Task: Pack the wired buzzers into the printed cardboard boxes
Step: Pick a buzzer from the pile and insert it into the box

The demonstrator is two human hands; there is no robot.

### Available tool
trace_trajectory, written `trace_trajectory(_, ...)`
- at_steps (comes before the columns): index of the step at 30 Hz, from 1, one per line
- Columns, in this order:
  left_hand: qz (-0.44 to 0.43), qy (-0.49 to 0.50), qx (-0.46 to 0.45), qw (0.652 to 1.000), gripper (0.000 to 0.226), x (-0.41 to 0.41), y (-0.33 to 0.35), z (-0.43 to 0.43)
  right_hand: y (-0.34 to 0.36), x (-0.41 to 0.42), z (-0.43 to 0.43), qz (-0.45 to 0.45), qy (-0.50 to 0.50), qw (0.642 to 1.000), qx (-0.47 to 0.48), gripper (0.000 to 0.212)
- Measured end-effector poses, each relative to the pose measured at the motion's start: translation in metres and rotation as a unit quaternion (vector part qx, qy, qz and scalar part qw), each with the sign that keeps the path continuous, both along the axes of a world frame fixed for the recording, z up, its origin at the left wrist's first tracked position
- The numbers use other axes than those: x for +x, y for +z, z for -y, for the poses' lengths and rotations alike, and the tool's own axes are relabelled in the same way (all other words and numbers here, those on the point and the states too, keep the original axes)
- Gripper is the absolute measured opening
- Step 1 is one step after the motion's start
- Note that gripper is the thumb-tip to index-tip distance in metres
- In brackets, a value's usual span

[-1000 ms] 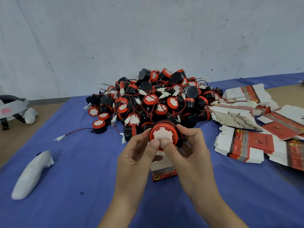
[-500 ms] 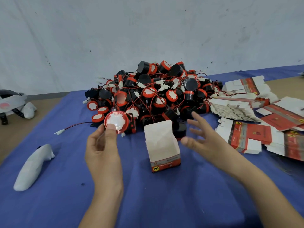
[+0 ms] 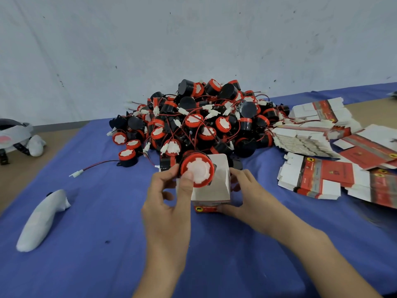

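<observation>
Since half a second back, left hand has carried the round black buzzer with red cap and white centre from left of the box to right over its mouth, and right hand has come in from mid-air onto the small white cardboard box with a red printed band. Left hand pinches the buzzer: thumb on the white face, fingers curled behind the rim, cap toward the camera, likely so it goes in body first. Its wire is hidden. Right hand curls round the box's right wall, thumb low at the front corner — looks like bracing so the box, standing on the blue cloth-covered desk, doesn't tip during loading. Buzzer not in yet, just at the top edge. Big heap of red-and-black wired buzzers sits just behind; stacks of flat printed box blanks lie to the right. Print: red band at the box foot has a yellow disc with a black animal figure plus a text line too small to read — blanks show the same red panels and yellow discs, wording illegible
</observation>
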State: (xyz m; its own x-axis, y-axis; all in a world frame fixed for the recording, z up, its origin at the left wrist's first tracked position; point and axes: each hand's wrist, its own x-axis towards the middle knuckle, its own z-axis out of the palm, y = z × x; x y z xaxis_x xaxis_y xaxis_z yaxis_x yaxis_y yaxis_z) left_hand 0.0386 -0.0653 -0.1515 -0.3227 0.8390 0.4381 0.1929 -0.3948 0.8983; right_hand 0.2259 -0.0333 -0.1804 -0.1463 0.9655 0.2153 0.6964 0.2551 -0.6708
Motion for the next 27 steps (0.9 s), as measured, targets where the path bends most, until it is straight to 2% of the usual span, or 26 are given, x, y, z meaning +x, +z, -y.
trace_trajectory(4,-0.048,-0.018,-0.018,0.998,0.023,0.006,-0.006,0.003,0.006,-0.009,0.003,-0.045,-0.031,0.995,0.079,0.075)
trace_trajectory(8,-0.042,-0.005,-0.018,0.999,0.026,0.010,-0.008,0.001,0.003,-0.018,0.007,-0.002,-0.049,0.988,0.147,0.069)
trace_trajectory(12,-0.046,-0.024,-0.046,0.998,0.017,0.011,-0.012,-0.004,-0.002,-0.034,0.011,-0.003,-0.048,0.985,0.164,0.067)
trace_trajectory(16,-0.069,-0.040,-0.079,0.994,0.020,0.005,-0.019,-0.011,-0.002,-0.040,0.012,0.037,-0.054,0.980,0.188,0.068)
trace_trajectory(19,-0.128,-0.047,-0.106,0.985,0.017,0.000,-0.021,-0.014,-0.003,-0.043,0.014,0.054,-0.052,0.977,0.202,0.072)
trace_trajectory(21,-0.179,-0.051,-0.117,0.975,0.023,-0.003,-0.021,-0.014,-0.005,-0.046,0.014,0.058,-0.048,0.976,0.205,0.073)
trace_trajectory(23,-0.248,-0.040,-0.124,0.960,0.031,-0.007,-0.022,-0.015,-0.007,-0.048,0.015,0.073,-0.051,0.973,0.211,0.072)
trace_trajectory(27,-0.344,-0.028,-0.163,0.924,0.031,-0.010,-0.022,-0.018,-0.009,-0.049,0.015,0.095,-0.053,0.974,0.201,0.071)
